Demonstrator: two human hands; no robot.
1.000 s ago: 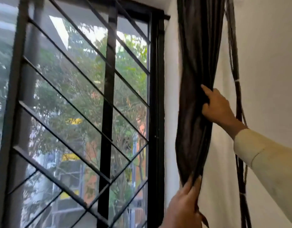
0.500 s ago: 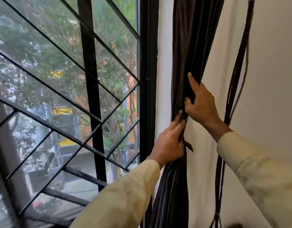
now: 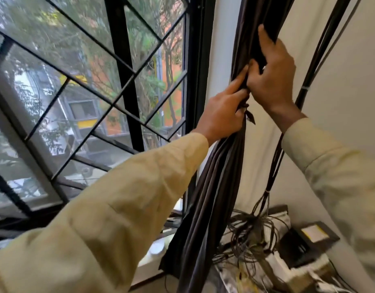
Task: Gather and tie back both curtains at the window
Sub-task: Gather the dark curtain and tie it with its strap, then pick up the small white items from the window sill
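Both hands, left hand (image 3: 221, 115) and right hand (image 3: 273, 75), clench the bunched curtain (image 3: 212, 187); tying it back likely comes next.

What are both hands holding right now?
Left hand: closed on the gathered dark brown fabric curtain.
Right hand: closed on the same curtain, just above the left.

Both arms reach up and forward in pale sleeves. The left hand (image 3: 221, 115) is clenched, index finger extended upward. Just above, touching it, the right hand (image 3: 273, 77) grips with thumb raised and fingers (image 3: 253, 74) curled.
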